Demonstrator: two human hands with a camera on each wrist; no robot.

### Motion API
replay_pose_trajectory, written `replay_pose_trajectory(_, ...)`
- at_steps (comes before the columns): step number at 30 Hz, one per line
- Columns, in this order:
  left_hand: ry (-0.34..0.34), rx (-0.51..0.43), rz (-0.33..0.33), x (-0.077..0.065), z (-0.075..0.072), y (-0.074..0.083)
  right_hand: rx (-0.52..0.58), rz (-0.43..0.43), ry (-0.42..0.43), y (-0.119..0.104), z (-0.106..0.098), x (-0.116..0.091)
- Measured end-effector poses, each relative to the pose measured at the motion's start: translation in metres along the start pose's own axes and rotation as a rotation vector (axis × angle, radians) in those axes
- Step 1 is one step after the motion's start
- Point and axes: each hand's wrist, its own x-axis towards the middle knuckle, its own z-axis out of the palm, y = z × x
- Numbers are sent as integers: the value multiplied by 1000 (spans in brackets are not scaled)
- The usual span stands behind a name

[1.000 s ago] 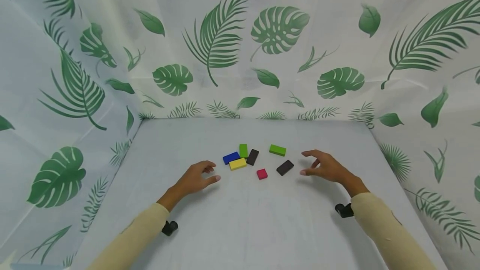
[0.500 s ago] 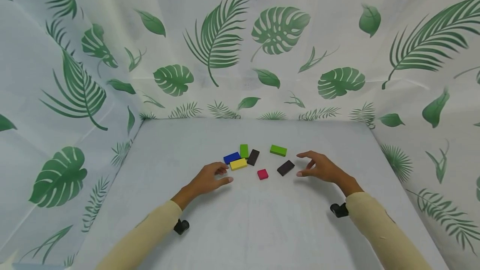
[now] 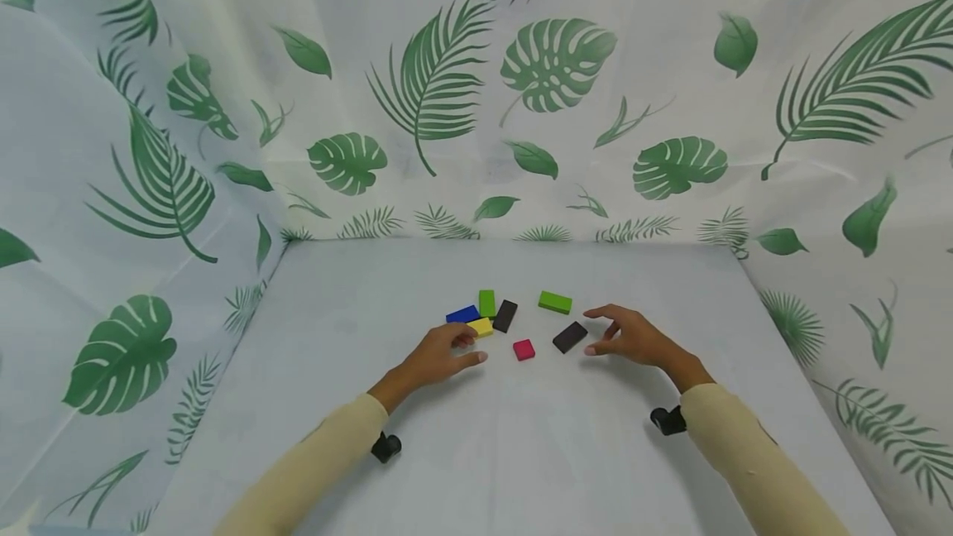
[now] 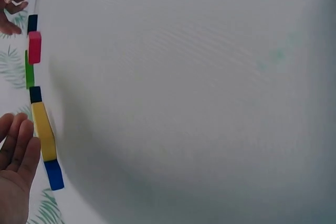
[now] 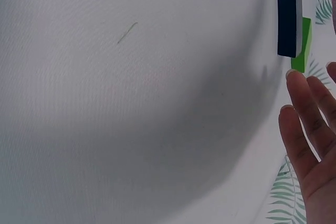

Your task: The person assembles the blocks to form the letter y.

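Note:
My left hand (image 3: 439, 356) hovers beside the yellow block (image 3: 482, 327), its fingers overlapping that block in the head view and nothing in its grasp. Behind the yellow block lie a blue block (image 3: 463, 314), a green block (image 3: 487, 303) and a black block (image 3: 505, 316), bunched close together. A small red block (image 3: 524, 349) sits in the middle, between the hands. To the right, my right hand (image 3: 633, 336) is held with thumb and fingers apart, just beside a second black block (image 3: 570, 337). Farther back is another green block (image 3: 555, 302).
All the blocks lie on a white-covered table (image 3: 506, 453). A white curtain with green leaf prints (image 3: 447, 106) encloses the back and sides. Each forearm carries a small black wrist camera (image 3: 386, 447) under its beige sleeve (image 3: 328, 457).
My left hand has moved right and slightly forward, from left of the blocks to the yellow one. My right hand has shifted slightly left toward the black block. The blocks stay in place.

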Motion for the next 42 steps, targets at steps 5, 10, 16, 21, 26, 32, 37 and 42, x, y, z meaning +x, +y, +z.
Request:
replay_pose_trajectory(5, -21, -7, -7, 6, 6, 2, 8, 2, -10, -2, 2, 3)
replay_pose_trajectory(10, -21, -7, -5, 11, 10, 5, 14, -14, -14, -1, 5, 5)
replay_pose_trajectory(16, -53, -4, 25, 20, 16, 11, 15, -28, -26, 3, 9, 9)
replay_pose_trajectory(21, -69, 21, 35, 30, 23, 15, 13, -50, -37, 0, 10, 11)
replay_pose_trajectory(26, -83, 39, 26, 35, 27, 18, 24, -57, -49, -2, 12, 13)
replay_pose_trajectory(32, -97, 32, 10, 40, 29, 22, 6, -52, -63, -2, 14, 15)
replay_pose_trajectory(37, -112, 45, -3, 44, 31, 23, 18, -56, -67, -3, 16, 17)
replay_pose_trajectory(42, -129, 54, -7, 48, 32, 24, 15, -54, -63, -4, 18, 19)
